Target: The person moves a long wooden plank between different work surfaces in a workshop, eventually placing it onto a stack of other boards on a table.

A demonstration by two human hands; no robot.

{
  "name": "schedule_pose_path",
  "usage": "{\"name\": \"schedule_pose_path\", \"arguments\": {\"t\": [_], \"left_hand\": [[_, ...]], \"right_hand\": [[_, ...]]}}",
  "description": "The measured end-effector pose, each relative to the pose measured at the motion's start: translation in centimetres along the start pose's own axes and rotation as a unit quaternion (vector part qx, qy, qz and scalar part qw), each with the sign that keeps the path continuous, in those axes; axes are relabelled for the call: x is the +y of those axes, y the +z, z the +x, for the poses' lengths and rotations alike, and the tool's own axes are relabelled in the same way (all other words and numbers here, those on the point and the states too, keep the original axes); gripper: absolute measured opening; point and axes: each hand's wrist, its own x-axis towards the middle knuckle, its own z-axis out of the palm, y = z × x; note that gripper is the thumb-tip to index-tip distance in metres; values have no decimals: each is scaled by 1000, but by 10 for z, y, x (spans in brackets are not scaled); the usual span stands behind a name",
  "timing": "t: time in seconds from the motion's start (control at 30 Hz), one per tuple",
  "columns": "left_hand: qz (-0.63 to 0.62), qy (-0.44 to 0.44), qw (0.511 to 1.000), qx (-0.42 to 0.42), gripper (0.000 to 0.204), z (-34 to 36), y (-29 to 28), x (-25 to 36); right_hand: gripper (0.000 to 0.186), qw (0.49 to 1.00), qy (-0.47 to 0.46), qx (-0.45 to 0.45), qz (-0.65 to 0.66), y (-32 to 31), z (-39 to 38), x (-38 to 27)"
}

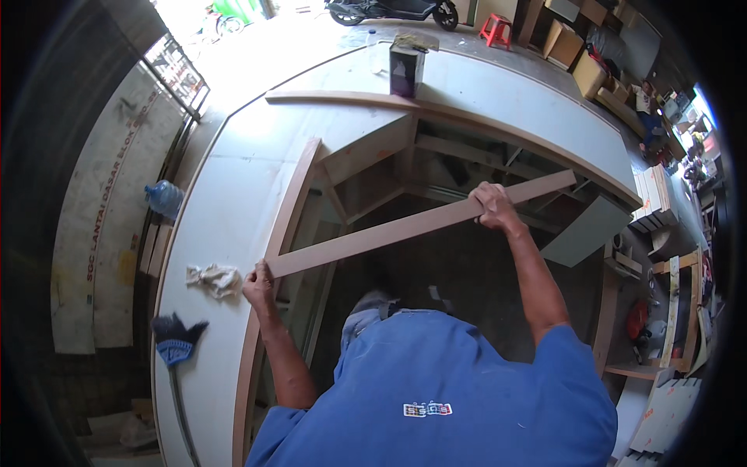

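A long, flat wooden strip (381,235) is held slantwise over the dark opening inside a white-topped, wood-edged counter (210,183). My left hand (259,286) is closed on its near left end, where it meets the counter's wooden inner edging (296,191). Further along, toward the right end, my right hand (492,206) wraps round the same strip. A crumpled whitish cloth (214,280) lies on the white top just left of my left hand. Below the cloth rests a blue broom (179,340) with dark bristles.
A dark square can (405,71) stands on the far counter top beside a clear bottle (377,56). Panels and framing lie inside the opening. Beyond are a motorbike (393,11), a red stool (496,29), a large water bottle (163,199), stacked boards (656,194) and a person (647,109).
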Motion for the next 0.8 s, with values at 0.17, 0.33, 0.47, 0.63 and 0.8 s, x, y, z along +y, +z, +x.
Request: {"name": "schedule_pose_path", "arguments": {"t": [0.17,0.33,0.47,0.63,0.8], "left_hand": [[67,-40,994,72,47,80,58,-3],[307,-25,944,120,58,172,107,19],[626,72,756,175,58,207,180,70],[436,338,788,-272,67,180,331,138],[504,303,713,-382,44,161,451,124]], "right_hand": [[37,999,-17,-34,-15,25,119,43],[37,996,-24,-81,0,49,230,72],[44,996,-34,-65,55,72,299,78],[41,989,-54,-118,76,80,357,57],[49,975,-115,-154,115,74,409,39]]}}
